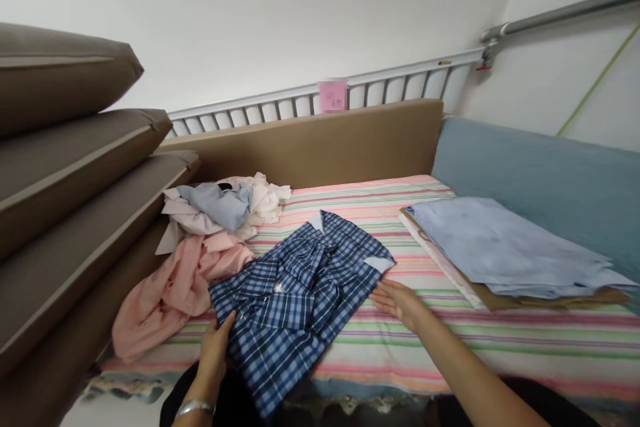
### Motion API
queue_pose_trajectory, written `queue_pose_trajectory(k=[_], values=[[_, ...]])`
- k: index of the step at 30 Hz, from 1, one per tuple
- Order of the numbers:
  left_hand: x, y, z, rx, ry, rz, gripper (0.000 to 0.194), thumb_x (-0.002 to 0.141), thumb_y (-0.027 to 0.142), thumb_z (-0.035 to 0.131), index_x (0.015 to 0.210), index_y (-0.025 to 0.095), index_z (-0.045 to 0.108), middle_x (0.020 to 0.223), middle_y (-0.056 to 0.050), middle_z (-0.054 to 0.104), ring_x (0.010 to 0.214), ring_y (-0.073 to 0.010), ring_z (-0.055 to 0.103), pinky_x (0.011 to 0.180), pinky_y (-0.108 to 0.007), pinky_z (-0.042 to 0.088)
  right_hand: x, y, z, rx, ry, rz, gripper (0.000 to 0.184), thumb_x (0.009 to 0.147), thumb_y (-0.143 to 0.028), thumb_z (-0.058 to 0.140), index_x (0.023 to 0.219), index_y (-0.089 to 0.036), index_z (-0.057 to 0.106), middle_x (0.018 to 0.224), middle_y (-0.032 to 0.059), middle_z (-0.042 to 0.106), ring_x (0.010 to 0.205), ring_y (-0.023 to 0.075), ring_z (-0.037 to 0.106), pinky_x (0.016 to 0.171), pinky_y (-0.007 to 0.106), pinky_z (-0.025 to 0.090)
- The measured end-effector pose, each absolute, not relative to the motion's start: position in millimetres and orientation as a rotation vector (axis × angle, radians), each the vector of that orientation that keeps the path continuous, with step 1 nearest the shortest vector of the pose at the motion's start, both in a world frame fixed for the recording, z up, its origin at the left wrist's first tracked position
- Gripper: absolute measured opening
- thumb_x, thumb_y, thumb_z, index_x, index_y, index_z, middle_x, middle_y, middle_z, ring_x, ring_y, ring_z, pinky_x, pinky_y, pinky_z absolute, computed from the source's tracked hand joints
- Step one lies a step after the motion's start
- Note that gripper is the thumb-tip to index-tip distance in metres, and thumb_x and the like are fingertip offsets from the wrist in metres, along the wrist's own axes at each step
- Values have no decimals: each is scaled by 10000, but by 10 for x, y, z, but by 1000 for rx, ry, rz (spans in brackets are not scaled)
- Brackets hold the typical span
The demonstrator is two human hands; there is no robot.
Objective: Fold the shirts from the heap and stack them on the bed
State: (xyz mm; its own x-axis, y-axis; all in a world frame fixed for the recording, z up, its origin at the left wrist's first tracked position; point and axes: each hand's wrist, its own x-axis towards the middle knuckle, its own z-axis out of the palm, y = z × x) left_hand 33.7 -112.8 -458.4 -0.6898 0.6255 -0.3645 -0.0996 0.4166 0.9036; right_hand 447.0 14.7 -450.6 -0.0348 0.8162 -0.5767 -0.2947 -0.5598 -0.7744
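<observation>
A striped sheet (370,353) runs across my remote view. Pink cloth (165,293) lies left. The left hand (215,347) pinches the shirt (293,310) at its left edge; it sprawls mid-sheet, 1 corner overhanging. The right hand (400,303) meets its right edge; I can't tell if those fingers grip. Farther right, a blue pile (505,247). Uneven pulling could crease the shirt; the overhang might drag it off.

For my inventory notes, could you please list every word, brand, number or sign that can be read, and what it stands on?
None can be read.
Orange label on the radiator: too small to read.
Pink item at the radiator: pixelated, unreadable.
Plaid shirt: no text visible.
</observation>
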Motion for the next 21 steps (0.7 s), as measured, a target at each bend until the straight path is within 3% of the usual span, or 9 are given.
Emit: queue_pose_trajectory(k=[5, 9, 18, 21], values=[[444, -1070, -4533, 704, 2027, 1310, 448, 647, 389, 688, 986, 108, 609, 990, -157, 690, 929, -273, 651, 828, -376, 513, 4394, 23, -4530, -1376, -549, 1752, 227, 801, -234, 640, 978, -146, 527, 875, 132, 680, 809, 221, 687, 833, 365, 544], [480, -1031, -4600, 828, 2140, 1333, 372, 631, 372, 669, 894, 116, 605, 889, -163, 697, 866, -309, 657, 818, -434, 506, 4299, 65, -4509, -1423, -517, 1742, 264, 812, -296, 629, 984, -119, 536, 879, 158, 668, 810, 231, 683, 821, 362, 548], [241, -1088, -4871, 703, 2124, 1307, 523, 544, 479, 684, 950, 164, 583, 908, -127, 691, 919, -328, 646, 855, -446, 498, 4436, 597, -4448, -1438, -563, 1471, 270, 815, -301, 618, 1010, -117, 591, 905, 151, 703, 859, 214, 682, 809, 331, 541], [115, -1068, -5018, 738, 2142, 1248, 507, 502, 484, 698, 901, 184, 607, 917, -128, 682, 982, -369, 620, 904, -492, 471, 4470, 871, -4446, -1443, -629, 1376, 267, 819, -290, 596, 1005, -98, 603, 882, 147, 713, 847, 228, 684, 760, 338, 552]])
